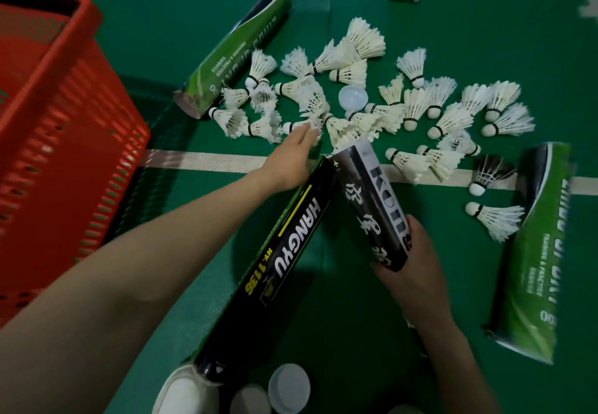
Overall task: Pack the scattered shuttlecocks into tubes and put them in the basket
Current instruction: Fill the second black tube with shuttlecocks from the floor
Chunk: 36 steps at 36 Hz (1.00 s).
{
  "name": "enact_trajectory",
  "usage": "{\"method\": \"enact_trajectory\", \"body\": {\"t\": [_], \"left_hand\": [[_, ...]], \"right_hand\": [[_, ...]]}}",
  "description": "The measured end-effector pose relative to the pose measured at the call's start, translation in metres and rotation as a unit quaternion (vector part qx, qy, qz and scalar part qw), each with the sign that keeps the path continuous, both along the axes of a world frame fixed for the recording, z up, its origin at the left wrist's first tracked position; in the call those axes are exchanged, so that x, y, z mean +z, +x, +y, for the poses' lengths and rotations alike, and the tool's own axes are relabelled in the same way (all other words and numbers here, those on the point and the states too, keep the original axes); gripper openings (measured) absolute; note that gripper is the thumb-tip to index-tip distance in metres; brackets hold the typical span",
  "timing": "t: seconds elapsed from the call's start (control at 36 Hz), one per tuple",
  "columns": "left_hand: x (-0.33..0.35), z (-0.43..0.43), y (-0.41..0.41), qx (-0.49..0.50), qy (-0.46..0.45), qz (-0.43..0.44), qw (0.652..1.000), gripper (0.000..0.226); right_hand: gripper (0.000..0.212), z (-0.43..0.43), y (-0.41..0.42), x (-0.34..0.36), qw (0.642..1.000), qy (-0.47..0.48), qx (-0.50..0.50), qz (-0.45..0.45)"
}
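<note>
Fingers (309,134) of the left hand (288,161) reach out nearly straight into the near edge of the scattered shuttlecocks (417,106) on the green floor (453,25). Their tips touch one shuttlecock (296,126) that lies on its side. The blur there hides whether they have pinched it or only touch it.

The right hand (417,261) has its fingers wrapped round the lower part of a black tube (372,200). It holds the tube tilted, with the open mouth pointing at the pile, just beside the left fingertips. White feathers show at that mouth, but I cannot tell if they are inside the tube or behind it.

The step in hand looks like loading this tube, one shuttlecock at a time. The next move calls for a firm pinch on the shuttlecock, a short lift to the mouth, and feeding it in cork first so it nests.

Most of the task seems left. Many shuttlecocks lie loose, a Hangyu tube (284,252) and two green tubes (233,51) lie on the floor, and the red basket (64,90) stands well to the left.
</note>
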<state>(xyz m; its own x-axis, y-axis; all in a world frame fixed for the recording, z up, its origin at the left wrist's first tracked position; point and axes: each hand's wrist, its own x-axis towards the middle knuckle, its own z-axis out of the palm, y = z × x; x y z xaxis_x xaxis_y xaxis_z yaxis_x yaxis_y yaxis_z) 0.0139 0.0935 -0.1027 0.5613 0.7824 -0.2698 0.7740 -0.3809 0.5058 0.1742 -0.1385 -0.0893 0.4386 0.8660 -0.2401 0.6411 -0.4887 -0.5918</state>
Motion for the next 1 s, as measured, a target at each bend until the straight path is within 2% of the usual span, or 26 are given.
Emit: {"method": "enact_trajectory", "body": {"t": [0.08, 0.19, 0.28, 0.42, 0.61, 0.69, 0.78, 0.86, 0.92, 1.0], "left_hand": [[-0.009, 0.012, 0.008, -0.109, 0.092, 0.131, 0.981, 0.067], [-0.006, 0.018, 0.015, -0.125, 0.090, 0.233, 0.960, 0.058], [-0.002, 0.017, 0.016, -0.076, 0.069, 0.235, 0.966, 0.061], [-0.003, 0.017, 0.006, -0.047, 0.111, 0.222, 0.968, 0.059], [-0.006, 0.015, -0.011, -0.058, 0.144, 0.218, 0.964, 0.049], [-0.003, 0.007, -0.022, -0.041, 0.157, 0.153, 0.975, 0.041], [0.001, -0.007, -0.036, 0.023, 0.168, 0.030, 0.985, 0.020], [0.009, -0.028, -0.048, 0.078, 0.166, -0.106, 0.977, 0.019], [0.020, -0.041, -0.052, 0.130, 0.126, -0.190, 0.965, 0.014], [0.036, -0.054, -0.052, 0.233, -0.010, -0.302, 0.924, 0.016]], "right_hand": [[0.094, 0.002, 0.002, -0.003, 1.000, 0.000, -0.001, -0.001], [0.097, 0.004, 0.003, -0.004, 1.000, -0.016, 0.007, -0.016], [0.098, 0.006, 0.005, -0.003, 1.000, -0.020, 0.003, -0.008], [0.097, 0.005, 0.005, -0.003, 1.000, -0.016, 0.002, -0.013], [0.094, 0.001, -0.001, -0.005, 1.000, -0.009, 0.011, -0.007], [0.093, -0.002, -0.003, -0.003, 1.000, -0.004, 0.006, 0.012], [0.094, -0.005, -0.005, 0.000, 1.000, 0.001, 0.009, 0.016], [0.096, -0.007, -0.009, 0.003, 1.000, -0.005, 0.023, 0.017], [0.096, -0.010, -0.011, 0.005, 0.999, -0.007, 0.031, 0.016], [0.095, -0.015, -0.017, 0.010, 0.999, -0.008, 0.049, 0.008]]}}
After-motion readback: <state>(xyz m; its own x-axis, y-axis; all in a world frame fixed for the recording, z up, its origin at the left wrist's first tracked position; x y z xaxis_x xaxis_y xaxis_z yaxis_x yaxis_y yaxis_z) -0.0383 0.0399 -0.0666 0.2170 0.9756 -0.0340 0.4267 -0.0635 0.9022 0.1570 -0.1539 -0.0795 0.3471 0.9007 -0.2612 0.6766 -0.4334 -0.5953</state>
